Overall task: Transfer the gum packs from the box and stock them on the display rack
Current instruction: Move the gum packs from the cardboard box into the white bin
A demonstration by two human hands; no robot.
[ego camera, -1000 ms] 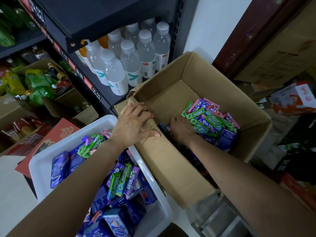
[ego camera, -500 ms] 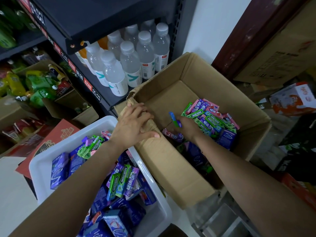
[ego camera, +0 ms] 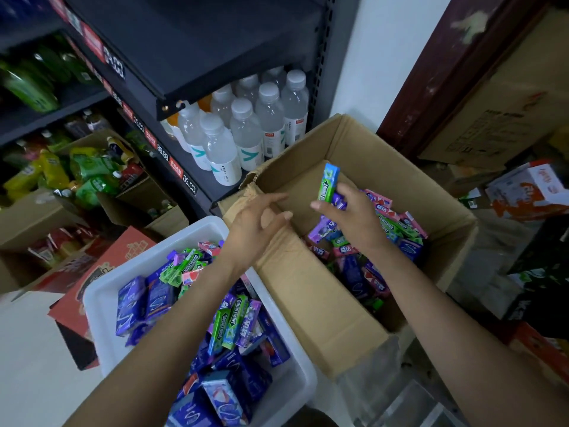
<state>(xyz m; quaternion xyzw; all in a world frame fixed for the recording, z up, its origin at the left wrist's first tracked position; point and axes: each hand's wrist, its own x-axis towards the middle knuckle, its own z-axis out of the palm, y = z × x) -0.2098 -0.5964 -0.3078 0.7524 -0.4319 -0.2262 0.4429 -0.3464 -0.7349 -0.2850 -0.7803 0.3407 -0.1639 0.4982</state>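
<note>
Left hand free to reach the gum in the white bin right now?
Probably yes. The left hand is open and holds nothing, hovering over the cardboard box edge right beside the white bin; the gum packs lie uncovered.

"DOUBLEMINT" reads on green gum packs [ego camera: 227,323] in the white bin [ego camera: 101,306], also on a green pack [ego camera: 186,266] at the bin's far end. Green/blue pack [ego camera: 328,183] in the right hand [ego camera: 354,217]: same logo, letters too blurred to be sure. Shelf-edge price tags: "88.88" [ego camera: 162,148], "05.00" approx [ego camera: 188,182], "24.00" approx [ego camera: 114,69]. Red tags' txt [ego camera: 175,170] & carton print: illegible.
</note>
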